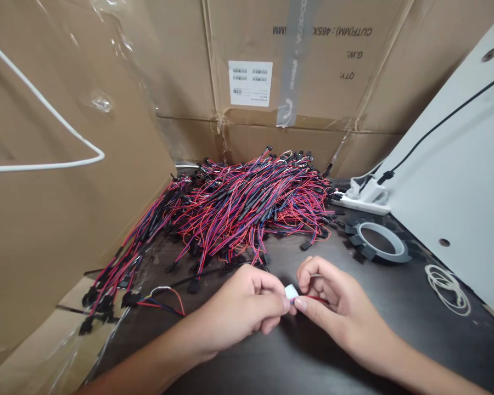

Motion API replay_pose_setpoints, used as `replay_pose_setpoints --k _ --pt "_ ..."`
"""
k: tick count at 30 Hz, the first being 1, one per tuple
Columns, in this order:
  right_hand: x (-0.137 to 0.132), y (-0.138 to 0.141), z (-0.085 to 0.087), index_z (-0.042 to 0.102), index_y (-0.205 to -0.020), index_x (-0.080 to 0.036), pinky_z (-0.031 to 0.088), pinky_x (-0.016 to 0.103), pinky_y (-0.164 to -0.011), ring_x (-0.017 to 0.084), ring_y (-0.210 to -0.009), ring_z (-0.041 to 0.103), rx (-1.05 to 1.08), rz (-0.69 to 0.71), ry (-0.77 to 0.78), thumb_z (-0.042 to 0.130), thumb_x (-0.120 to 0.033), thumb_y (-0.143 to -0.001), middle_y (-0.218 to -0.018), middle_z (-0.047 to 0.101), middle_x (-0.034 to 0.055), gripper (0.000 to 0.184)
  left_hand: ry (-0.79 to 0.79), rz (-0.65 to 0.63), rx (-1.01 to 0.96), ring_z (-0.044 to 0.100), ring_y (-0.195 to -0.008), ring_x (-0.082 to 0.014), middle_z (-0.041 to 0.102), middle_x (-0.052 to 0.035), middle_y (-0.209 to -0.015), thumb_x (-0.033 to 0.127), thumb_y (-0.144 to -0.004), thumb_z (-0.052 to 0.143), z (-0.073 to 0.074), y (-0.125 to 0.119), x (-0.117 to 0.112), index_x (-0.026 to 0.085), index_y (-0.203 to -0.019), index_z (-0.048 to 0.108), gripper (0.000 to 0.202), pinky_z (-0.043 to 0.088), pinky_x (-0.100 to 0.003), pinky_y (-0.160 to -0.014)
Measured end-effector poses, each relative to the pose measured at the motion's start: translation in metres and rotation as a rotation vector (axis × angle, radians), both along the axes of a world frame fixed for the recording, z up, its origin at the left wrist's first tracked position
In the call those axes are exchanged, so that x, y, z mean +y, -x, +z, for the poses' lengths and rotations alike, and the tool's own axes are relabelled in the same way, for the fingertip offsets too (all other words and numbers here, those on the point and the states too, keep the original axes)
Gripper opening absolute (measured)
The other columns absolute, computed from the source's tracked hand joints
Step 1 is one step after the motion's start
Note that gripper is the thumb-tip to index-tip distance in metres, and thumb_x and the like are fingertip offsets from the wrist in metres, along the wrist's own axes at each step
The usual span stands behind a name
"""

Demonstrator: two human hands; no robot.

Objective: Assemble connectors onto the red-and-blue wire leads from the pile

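Clock set on the small white piece (291,291), just above the dark tabletop (230,365). Your left hand (251,304) pinches it between thumb and fingers. Your right hand (337,299) holds the thin wires (318,299), red among them, thumb tip pressed close by the white piece's lower edge; its forefinger curls free above. Progress: white piece and wires are together at your fingertips, so this one looks mid-work. Whether they are joined, cannot tell; fingers cover the contact. At 11 o'clock, a big heap of cables (255,203), mostly red and blue, many with black plugs and dark sleeves. At 9, a smaller bunch (134,249) trails towards you over the table's left side. No marker shows which cables are finished and which wait, so the amount left cannot be counted. At 2, a grey tape ring (402,252) edged with dark tabs; past 1, a white power strip (364,206); at 3, a coiled pale cord (456,299), untouched.
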State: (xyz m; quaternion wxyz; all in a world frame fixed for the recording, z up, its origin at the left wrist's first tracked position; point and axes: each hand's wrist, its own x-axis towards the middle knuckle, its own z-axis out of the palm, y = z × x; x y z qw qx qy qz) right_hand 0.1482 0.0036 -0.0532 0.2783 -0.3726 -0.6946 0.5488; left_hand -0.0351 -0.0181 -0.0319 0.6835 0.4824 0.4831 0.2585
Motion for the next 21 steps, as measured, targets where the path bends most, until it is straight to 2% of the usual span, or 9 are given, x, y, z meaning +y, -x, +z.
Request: replay_pose_setpoints --k 3,8,11,14,21 --pt "0.002 0.000 0.001 0.043 -0.087 -0.019 0.035 0.021 -0.054 0.009 -0.061 0.044 0.048 0.011 0.117 0.061 -0.030 -0.084 -0.073 0.045 -0.0031 0.021 -0.150 0.004 0.129 0.030 -0.045 -0.0052 0.040 0.0063 -0.048 0.023 -0.069 0.059 -0.001 -0.003 -0.003 0.014 -0.058 0.053 0.016 0.022 -0.020 -0.044" --pt "0.004 0.001 0.002 0.048 -0.097 -0.018 0.032 0.021 -0.053 0.008 -0.059 0.039 0.111 0.030 0.213 0.066 -0.041 -0.081 -0.073 0.043 -0.0044 0.034 -0.453 0.077 0.369 0.025 -0.048 -0.0055 0.030 0.0073 -0.048 0.019 -0.074 0.056 -0.003 -0.008 -0.007 0.014 -0.051 0.047 0.025 0.021 -0.020 -0.047" --pt "0.006 0.000 0.003 0.054 -0.088 -0.015 0.031 0.021 -0.054 0.009 -0.060 0.040 0.065 0.047 0.227 0.067 -0.043 -0.080 -0.070 0.048 -0.0031 0.031 -0.560 0.076 0.425 0.023 -0.048 -0.0055 0.025 0.0073 -0.049 0.021 -0.078 0.054 -0.004 -0.008 -0.008 0.013 -0.051 0.049 0.029 0.019 -0.021 -0.047" --pt "0.008 -0.001 0.004 0.058 -0.078 -0.013 0.033 0.022 -0.056 0.010 -0.062 0.044 0.065 0.084 0.230 0.070 -0.040 -0.078 -0.067 0.053 -0.0012 0.029 -0.604 0.051 0.437 0.023 -0.049 -0.0055 0.023 0.0068 -0.050 0.019 -0.080 0.053 -0.004 -0.006 -0.009 0.013 -0.050 0.049 0.030 0.018 -0.021 -0.047" --pt "0.011 -0.001 0.005 0.060 -0.076 -0.013 0.034 0.020 -0.053 0.008 -0.056 0.043 0.111 0.079 0.227 0.075 -0.031 -0.073 -0.062 0.053 -0.0023 0.023 -0.639 0.038 0.434 0.026 -0.048 -0.0050 0.027 0.0068 -0.049 0.016 -0.079 0.053 -0.004 -0.004 -0.007 0.012 -0.053 0.057 0.027 0.019 -0.020 -0.047"
